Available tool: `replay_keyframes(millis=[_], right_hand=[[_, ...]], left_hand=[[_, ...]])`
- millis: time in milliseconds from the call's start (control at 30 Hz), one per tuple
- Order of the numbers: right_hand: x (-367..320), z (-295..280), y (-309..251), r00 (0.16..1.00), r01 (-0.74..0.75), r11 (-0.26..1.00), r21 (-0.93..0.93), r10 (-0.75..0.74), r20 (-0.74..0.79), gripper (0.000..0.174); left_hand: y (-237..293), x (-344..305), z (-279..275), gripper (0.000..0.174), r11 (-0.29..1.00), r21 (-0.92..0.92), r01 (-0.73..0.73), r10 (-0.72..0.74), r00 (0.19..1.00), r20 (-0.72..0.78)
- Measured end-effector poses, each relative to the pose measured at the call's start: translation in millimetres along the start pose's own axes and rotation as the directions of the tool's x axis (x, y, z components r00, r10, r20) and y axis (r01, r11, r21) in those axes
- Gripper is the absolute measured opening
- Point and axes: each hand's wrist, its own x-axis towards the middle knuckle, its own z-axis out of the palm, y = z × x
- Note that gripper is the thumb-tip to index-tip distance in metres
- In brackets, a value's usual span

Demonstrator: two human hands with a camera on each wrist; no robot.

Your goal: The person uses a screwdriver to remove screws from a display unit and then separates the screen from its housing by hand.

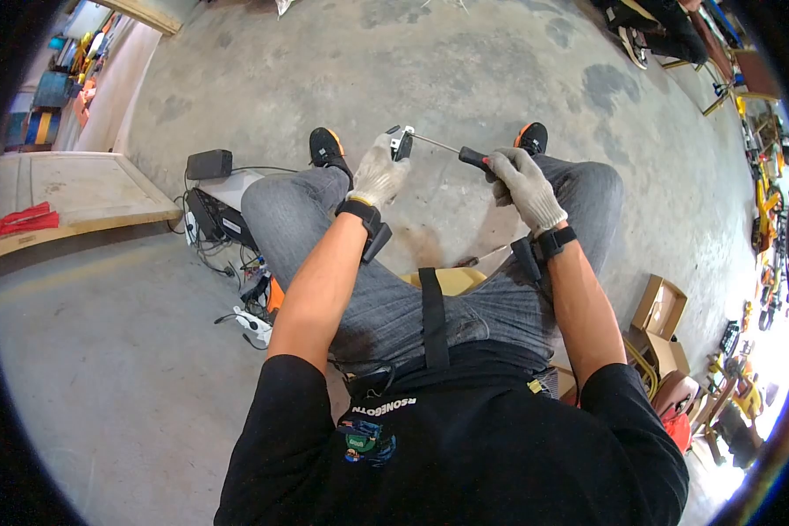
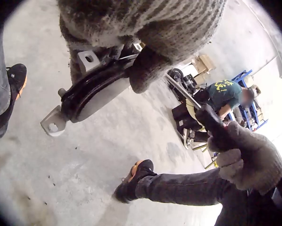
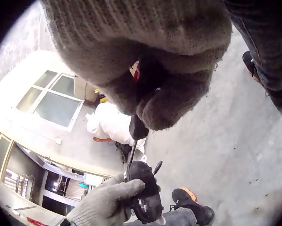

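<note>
My gloved left hand [image 1: 379, 171] holds a small black oval part with metal tabs [image 2: 101, 94] out in front, above the floor between the knees. One holed tab sticks out at its lower end in the left wrist view. My gloved right hand [image 1: 524, 186] grips the black-and-red handle of a screwdriver [image 1: 472, 157]. Its thin shaft runs left to the part, with the tip right at the part's edge. In the right wrist view the part [image 3: 146, 195] lies beneath the shaft, fingers of the left hand around it; the exact tip contact is hidden.
A wooden board [image 1: 88, 188] with a red item [image 1: 24, 219] on it stands at the left. A black box [image 1: 209, 164], cables and tools lie beside the left leg. An open cardboard box [image 1: 660, 305] is at the right. Another person [image 2: 225, 94] sits farther off.
</note>
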Motion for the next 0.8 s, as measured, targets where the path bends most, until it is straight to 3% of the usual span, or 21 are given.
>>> replay_keyframes(millis=[100,233,400,500,600,733,800], right_hand=[[-8,9,-5,0.991,0.061,0.995,-0.083,-0.070,-0.114,0.058],[-6,7,0,0.967,0.183,0.961,-0.205,-0.214,-0.139,0.061],[1,-2,1,0.999,-0.020,0.999,0.028,0.021,-0.025,0.062],[-1,7,4,0.988,0.060,0.998,-0.013,-0.062,-0.144,0.066],[0,7,7,0.973,0.164,0.976,-0.144,-0.184,-0.141,0.066],[-7,6,-4,0.992,0.048,0.990,-0.133,-0.063,-0.111,0.062],[-3,2,-3,0.998,-0.021,0.999,-0.030,0.019,-0.066,0.064]], left_hand=[[-10,8,8,0.048,0.994,0.054,-0.092,0.096,0.993,-0.065],[-6,7,4,0.051,0.997,0.082,-0.003,0.004,1.000,-0.005],[-7,4,5,0.045,1.000,0.019,-0.017,0.017,1.000,-0.019],[-7,5,6,0.044,0.999,0.031,-0.016,0.016,1.000,-0.023],[-6,4,5,0.044,1.000,0.023,-0.004,0.005,1.000,-0.016],[-7,4,4,0.046,1.000,0.009,-0.010,0.010,1.000,-0.014],[-10,9,3,0.052,0.995,0.094,-0.016,0.014,1.000,0.028]])
